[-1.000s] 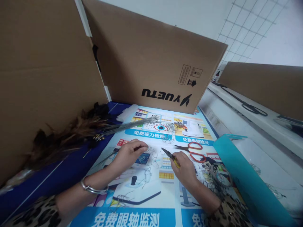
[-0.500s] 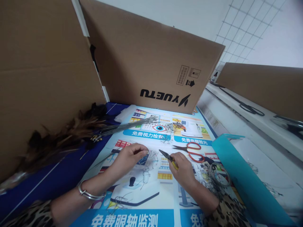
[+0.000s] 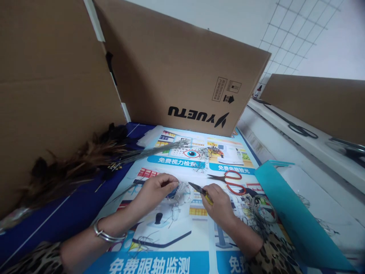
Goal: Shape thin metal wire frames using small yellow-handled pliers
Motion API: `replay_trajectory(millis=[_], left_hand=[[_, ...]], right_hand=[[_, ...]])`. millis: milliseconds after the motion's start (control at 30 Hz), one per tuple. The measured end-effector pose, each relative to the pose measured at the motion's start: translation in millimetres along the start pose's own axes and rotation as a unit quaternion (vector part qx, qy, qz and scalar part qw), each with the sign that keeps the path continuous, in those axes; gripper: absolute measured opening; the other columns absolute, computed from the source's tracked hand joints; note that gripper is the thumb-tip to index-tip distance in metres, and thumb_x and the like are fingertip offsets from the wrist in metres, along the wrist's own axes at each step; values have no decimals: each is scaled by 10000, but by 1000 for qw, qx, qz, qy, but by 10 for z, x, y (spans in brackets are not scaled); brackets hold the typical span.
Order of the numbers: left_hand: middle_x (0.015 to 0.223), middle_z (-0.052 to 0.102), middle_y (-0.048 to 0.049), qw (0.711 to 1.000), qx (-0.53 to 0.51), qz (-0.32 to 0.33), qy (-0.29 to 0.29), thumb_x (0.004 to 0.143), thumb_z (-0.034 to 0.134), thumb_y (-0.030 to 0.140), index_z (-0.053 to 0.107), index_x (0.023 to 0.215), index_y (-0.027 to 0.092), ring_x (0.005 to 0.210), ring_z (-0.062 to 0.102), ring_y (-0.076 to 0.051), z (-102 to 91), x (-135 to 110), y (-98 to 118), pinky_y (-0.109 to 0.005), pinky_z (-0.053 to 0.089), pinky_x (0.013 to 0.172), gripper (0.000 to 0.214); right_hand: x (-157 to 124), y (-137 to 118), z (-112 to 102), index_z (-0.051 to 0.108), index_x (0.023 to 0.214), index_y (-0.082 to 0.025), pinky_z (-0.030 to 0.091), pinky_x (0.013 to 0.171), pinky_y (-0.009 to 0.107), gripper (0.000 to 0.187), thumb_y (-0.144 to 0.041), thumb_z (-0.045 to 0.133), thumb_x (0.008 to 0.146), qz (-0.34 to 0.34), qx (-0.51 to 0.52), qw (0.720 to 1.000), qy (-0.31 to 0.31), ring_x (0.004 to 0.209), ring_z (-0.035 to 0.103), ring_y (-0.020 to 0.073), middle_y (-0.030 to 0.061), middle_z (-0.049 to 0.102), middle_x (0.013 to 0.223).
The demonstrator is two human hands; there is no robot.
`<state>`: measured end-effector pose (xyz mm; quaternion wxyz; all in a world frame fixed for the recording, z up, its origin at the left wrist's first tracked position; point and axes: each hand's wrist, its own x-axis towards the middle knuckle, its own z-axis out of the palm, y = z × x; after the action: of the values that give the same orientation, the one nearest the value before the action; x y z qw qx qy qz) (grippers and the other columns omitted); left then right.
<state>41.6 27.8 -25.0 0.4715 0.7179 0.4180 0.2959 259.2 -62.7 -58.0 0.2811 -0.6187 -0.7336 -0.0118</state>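
My left hand [image 3: 163, 189] is closed in a pinch over the middle of the printed poster [image 3: 196, 224]. Thin bent wire [image 3: 182, 194] hangs at its fingertips and trails down toward the poster; exactly which strand is pinched is hard to make out. In my right hand [image 3: 219, 203] is a pair of pliers [image 3: 201, 189] with dark pointed jaws and yellow handles. Their tip points left, close to the wire and a little apart from the left fingertips. Red-handled scissors [image 3: 234, 182] lie just beyond the right hand.
Brown feathers [image 3: 59, 163] and a bundle of straight wires [image 3: 154, 152] lie at left. A wire coil [image 3: 265, 209] rests by my right forearm, beside a teal-edged box [image 3: 296, 213] with wire pieces. Cardboard panels [image 3: 171, 64] stand behind and at left.
The pliers and right hand have moved slightly left, bringing the tip nearer the left fingertips. The left hand keeps its pinch in nearly the same place.
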Motion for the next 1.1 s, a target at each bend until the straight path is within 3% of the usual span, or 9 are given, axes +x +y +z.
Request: replay_trajectory(millis=[600,867,1100], left_hand=[[666,576,-6,1000,-2,20,-16,768,502,325,598,743,157,627,514,-138,2,10,-17,-238,395,588,195],[810,604,-24,997,-34,2,-62,775,515,334,573,944,167,703,549,-150,65,-10,-56,-238,412,605,244],[937,594,-48,997,-5,41,-66,776,532,312,574,1026,186,802,547,-171,66,-36,-65,-265,421,675,284]], right_hand=[[25,-12,-20,528,911,-193,428,734,279,108,-216,477,819,16,40,999,10,831,523,174,51,562,851],[38,-45,-35,526,890,-193,420,706,271,92,-209,462,827,17,64,998,5,799,514,169,46,554,825],[29,-61,-29,527,899,-187,416,710,272,98,-204,469,822,8,69,998,-5,797,507,167,45,548,822]])
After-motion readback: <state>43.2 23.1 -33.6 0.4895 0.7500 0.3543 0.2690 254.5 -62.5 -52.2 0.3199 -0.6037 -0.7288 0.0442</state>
